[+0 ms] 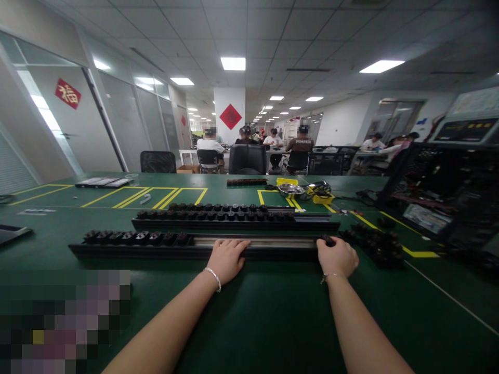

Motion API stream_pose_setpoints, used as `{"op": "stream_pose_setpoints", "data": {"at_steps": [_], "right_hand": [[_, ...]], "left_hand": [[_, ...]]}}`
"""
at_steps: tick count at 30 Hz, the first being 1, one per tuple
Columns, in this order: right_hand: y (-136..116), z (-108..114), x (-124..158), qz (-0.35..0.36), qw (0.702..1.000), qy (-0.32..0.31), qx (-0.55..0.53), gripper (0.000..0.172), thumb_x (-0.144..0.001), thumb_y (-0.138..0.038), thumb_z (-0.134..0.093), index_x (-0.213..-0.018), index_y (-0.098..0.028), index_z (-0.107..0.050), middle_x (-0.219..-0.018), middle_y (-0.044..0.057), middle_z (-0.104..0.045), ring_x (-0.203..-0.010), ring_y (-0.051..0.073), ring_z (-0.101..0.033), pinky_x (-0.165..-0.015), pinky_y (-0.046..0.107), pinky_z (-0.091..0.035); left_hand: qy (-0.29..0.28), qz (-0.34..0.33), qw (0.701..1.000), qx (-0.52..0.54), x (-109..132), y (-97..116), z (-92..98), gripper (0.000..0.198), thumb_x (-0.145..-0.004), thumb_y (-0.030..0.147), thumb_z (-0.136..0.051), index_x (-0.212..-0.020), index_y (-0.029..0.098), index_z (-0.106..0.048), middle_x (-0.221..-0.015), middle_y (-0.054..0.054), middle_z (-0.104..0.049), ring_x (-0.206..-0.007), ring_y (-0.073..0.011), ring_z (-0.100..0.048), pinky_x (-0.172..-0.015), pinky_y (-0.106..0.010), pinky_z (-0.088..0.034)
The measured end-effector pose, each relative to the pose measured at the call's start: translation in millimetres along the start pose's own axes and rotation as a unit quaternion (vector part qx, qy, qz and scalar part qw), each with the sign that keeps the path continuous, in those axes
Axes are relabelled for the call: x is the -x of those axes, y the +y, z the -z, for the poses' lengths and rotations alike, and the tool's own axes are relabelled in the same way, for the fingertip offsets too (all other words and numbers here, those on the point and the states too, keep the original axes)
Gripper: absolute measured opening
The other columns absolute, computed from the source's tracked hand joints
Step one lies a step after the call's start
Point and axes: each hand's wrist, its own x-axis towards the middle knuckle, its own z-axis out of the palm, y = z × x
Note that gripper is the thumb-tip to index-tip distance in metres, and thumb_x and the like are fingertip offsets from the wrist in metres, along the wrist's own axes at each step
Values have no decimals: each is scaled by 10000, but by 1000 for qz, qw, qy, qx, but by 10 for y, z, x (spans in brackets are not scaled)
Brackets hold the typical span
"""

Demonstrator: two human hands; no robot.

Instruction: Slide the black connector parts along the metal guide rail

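In front of me a long black rail (156, 252) lies across the green table. Small round-topped black parts (136, 237) sit in a row along its left side, and a pale channel (280, 242) shows along the rest. My left hand (226, 258) grips the rail near its middle, fingers over the top. At the rail's right end, my right hand (338, 257) is closed on a small black part (327, 240), partly hidden by the fingers. Behind lies a second black rail (234, 224) bearing similar parts. A pile of loose black parts (376, 246) lies to the right.
Near the back stand a metal bowl (291, 190), a yellow tray (322, 197) with cables, and a dark block strip (246, 182). An opened machine housing (440, 182) fills the right side. Yellow tape (167, 196) marks the table. People sit at tables farther back.
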Motion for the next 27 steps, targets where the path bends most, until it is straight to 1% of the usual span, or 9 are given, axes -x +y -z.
{"op": "stream_pose_setpoints", "data": {"at_steps": [8,12,16,27], "right_hand": [[32,-7,-30,-7,1000,1,5,343,-676,-358,-488,-887,-148,-660,-889,113,-634,-860,252,-505,-814,382,-349],[56,3,-54,-10,1000,-4,6,351,-681,-352,-491,-901,-138,-663,-899,125,-630,-852,255,-500,-777,371,-367],[77,7,-70,-13,1000,-4,6,353,-682,-343,-499,-918,-139,-664,-894,130,-622,-838,251,-490,-749,365,-373],[115,20,-95,-8,1000,14,-4,343,-688,-322,-499,-914,-126,-666,-892,128,-625,-851,247,-490,-770,351,-372]], "left_hand": [[-7,4,1000,4,-1,1,17,489,-805,281,-497,-1284,323,-406,-1161,-30,-577,-1064,-219,-489,-923,-399,-286],[2,-4,1000,2,2,-7,2,489,-801,281,-505,-1278,325,-406,-1152,-25,-580,-1060,-217,-495,-916,-397,-290],[-8,4,1000,-4,0,2,7,494,-799,280,-508,-1280,328,-407,-1154,-26,-578,-1068,-215,-491,-924,-395,-287],[3,-2,1000,12,7,-3,13,482,-797,273,-505,-1270,321,-423,-1137,-19,-592,-1051,-219,-492,-920,-396,-288]]}}
